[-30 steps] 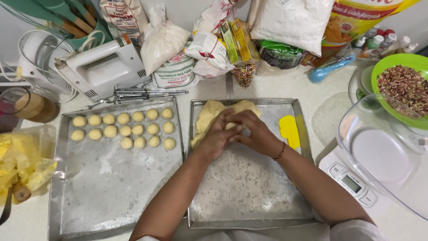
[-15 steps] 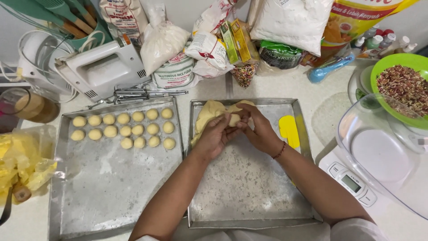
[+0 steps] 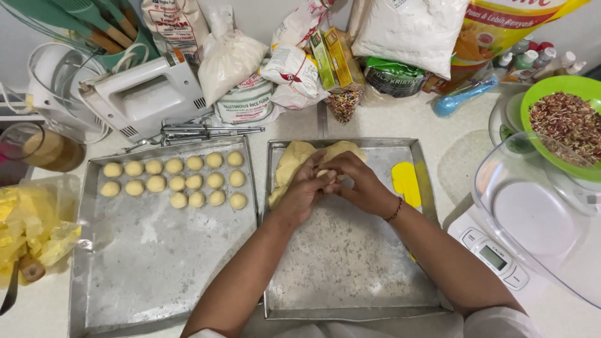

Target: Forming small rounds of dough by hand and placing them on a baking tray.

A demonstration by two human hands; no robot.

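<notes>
Left hand (image 3: 305, 191) and right hand (image 3: 358, 186), pressed together, pinch a dough piece (image 3: 323, 173) over the right tray (image 3: 350, 275); the left tray (image 3: 156, 250) holds dough balls (image 3: 177, 181).

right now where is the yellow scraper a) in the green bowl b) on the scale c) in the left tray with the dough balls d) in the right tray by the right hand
d: the yellow scraper lies in the right tray, just beyond the right hand.
</notes>
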